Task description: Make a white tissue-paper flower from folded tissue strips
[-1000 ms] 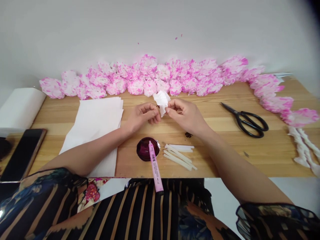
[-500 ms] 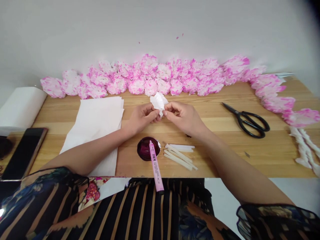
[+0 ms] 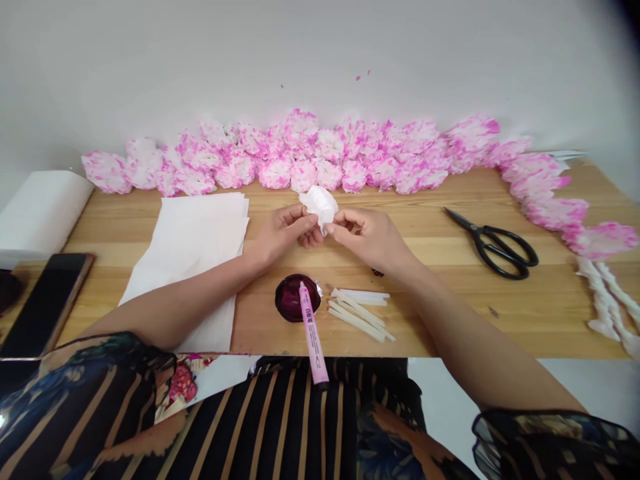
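A crumpled piece of white tissue paper (image 3: 321, 203) is held between both hands near the middle of the table. My left hand (image 3: 287, 230) pinches its lower left side with thumb and fingers. On the right side, my right hand (image 3: 364, 233) grips the lower edge between thumb and forefinger. Below the hands lies a dark round dish (image 3: 288, 298) with deep pink inside, and a pink marker (image 3: 313, 337) rests on its rim. Several thin white sticks (image 3: 360, 313) lie to the right of the dish.
Pink and white paper flowers (image 3: 305, 150) line the wall and curve down the right side. Flat white sheets (image 3: 193, 233) lie under my left forearm. Black scissors (image 3: 495, 243) are at the right. A phone (image 3: 45, 303) and a white paper roll (image 3: 43, 210) sit at the left.
The white paper now looks wider and fuller at its top. The fingers of my left hand have shifted around its base, and my right hand has moved slightly.
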`<state>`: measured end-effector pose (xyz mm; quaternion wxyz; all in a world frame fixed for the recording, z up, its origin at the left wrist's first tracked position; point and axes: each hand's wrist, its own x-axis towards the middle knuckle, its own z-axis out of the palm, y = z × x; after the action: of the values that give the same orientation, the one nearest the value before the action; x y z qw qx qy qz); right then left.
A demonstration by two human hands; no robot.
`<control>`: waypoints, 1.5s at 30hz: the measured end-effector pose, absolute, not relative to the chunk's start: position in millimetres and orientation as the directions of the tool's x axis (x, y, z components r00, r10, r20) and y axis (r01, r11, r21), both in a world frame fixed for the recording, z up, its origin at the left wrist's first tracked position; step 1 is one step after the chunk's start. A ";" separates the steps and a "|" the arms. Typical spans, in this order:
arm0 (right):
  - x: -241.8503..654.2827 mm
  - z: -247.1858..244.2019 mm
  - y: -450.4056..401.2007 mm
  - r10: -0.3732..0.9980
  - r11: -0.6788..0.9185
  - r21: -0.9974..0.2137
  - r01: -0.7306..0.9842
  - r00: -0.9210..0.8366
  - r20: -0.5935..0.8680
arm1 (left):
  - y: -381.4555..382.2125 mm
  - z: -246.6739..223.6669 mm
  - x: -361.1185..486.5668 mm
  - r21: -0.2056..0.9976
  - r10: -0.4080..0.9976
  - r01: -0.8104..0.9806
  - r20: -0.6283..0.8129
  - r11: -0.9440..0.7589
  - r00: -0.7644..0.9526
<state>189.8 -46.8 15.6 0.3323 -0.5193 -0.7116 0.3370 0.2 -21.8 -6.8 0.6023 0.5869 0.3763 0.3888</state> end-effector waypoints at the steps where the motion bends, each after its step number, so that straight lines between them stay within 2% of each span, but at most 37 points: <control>1: 188.7 14.8 -47.4 0.960 0.249 -0.815 0.524 -0.242 0.138 | -22.1 -6.1 0.7 1.000 0.912 0.002 0.010 -0.012 0.410; 4: 186.8 13.1 -48.6 0.956 0.266 -0.809 0.525 -0.252 0.151 | -22.9 -4.1 2.2 0.995 0.913 0.082 0.019 -0.058 0.408; 8: 188.9 11.9 -46.2 0.957 0.257 -0.834 0.488 -0.246 0.152 | -22.9 -3.4 2.4 0.994 0.916 0.105 -0.016 -0.028 0.400; 14: 196.0 11.9 -39.4 0.972 0.190 -0.871 0.452 -0.211 0.103 | -20.5 -8.7 -0.9 0.997 0.904 -0.053 -0.022 0.050 0.428; 18: 196.8 15.6 -41.1 0.967 0.181 -0.882 0.434 -0.242 0.080 | -19.5 -10.4 -1.7 0.995 0.901 -0.083 -0.021 0.063 0.434; 31: 195.0 9.9 -43.1 0.968 0.238 -0.761 0.603 -0.210 0.136 | -17.6 -10.9 -3.7 0.991 0.914 -0.110 -0.026 0.077 0.404; 34: 199.0 15.4 -42.7 0.970 0.244 -0.767 0.593 -0.162 0.183 | -17.9 -10.0 -5.2 0.997 0.915 -0.073 0.001 0.032 0.402; 37: 200.3 22.5 -44.7 0.963 0.270 -0.827 0.493 -0.125 0.240 | -21.6 -6.7 -4.8 0.998 0.907 0.012 0.046 -0.056 0.419; 40: 198.7 25.4 -47.8 0.951 0.310 -0.841 0.444 -0.156 0.268 | -26.6 -5.1 -3.3 0.982 0.887 0.079 0.117 -0.170 0.447; 45: 193.6 17.0 -50.4 0.908 0.420 -0.724 0.547 -0.241 0.344 | -29.5 -6.3 -3.4 0.927 0.867 0.222 0.171 -0.303 0.469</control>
<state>193.6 -50.4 17.0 0.3810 -0.4839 -0.7515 0.2365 -3.4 -29.5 -6.3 0.4561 0.7255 0.3750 0.3535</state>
